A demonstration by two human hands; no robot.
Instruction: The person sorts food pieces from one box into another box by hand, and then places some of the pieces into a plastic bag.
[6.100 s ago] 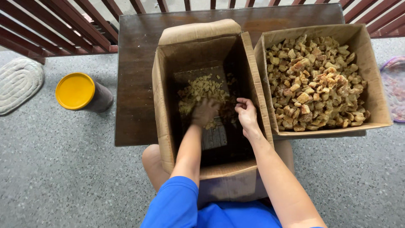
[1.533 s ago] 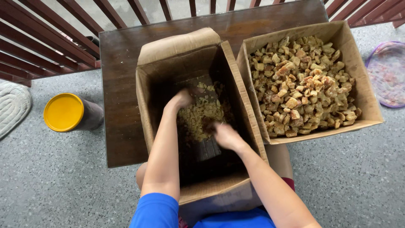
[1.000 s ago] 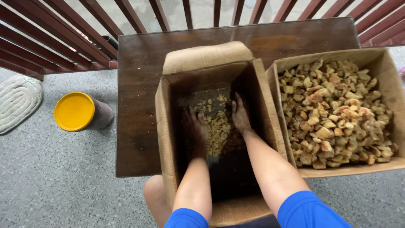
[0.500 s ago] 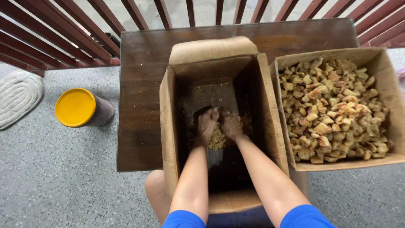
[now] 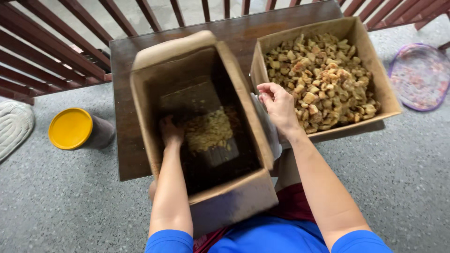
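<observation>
Dark table [image 5: 131, 154] | L hand [image 5: 169, 133] in deep box [image 5: 234, 197] | R hand [image 5: 280, 105] above

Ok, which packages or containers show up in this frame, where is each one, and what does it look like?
Deep cardboard box: plain brown, on the table before the person; left hand inside beside a small pile of crumbly bits.
Shallow cardboard box: brown, to the right, full of tan chunks; right hand raised at its near corner.
Round container: dark, with a yellow lid, on the floor left.
No labels, signs or screens visible.

Deep box [image 5: 243, 197] left of full box [image 5: 370, 51], both on table [image 5: 126, 154].
</observation>
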